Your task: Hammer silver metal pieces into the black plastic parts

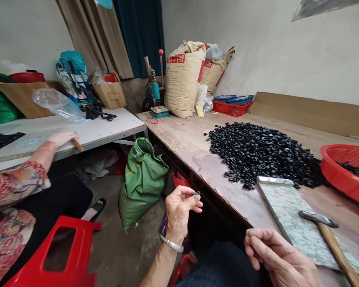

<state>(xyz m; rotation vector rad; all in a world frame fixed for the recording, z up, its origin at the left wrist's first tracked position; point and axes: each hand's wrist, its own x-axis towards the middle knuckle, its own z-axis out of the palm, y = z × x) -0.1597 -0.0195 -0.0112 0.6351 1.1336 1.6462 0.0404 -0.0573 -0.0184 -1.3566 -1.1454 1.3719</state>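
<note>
From where I stand, the seated person's left hand (184, 205) is out over the gap in front of the table, low and just right of the middle of the frame, with a small black piece (195, 193) pinched between thumb and fingers. The right hand (283, 259), bottom right, is loosely curled, thumb close to forefinger; nothing shows between them, though I can't tell whether the tips meet.

As for progress, I'd judge there is plenty left to handle: a broad black heap (263, 151) covers the table at right of centre. More dark pieces sit in the red basket (344, 153) at the right edge, but I can't say whether those are finished or waiting. The hammer (335, 247) lies unheld on the speckled slab (287, 219), lower right.

The pinched piece is tiny, dark and slightly shiny, mostly hidden by the fingers, so its full shape escapes me. Those in the heap look glossy, irregular and knobbly, jumbled in every direction.

Over at the left, a co-worker's hand (62, 138) rests near a wooden handle (77, 144) at the other table's edge.
</note>
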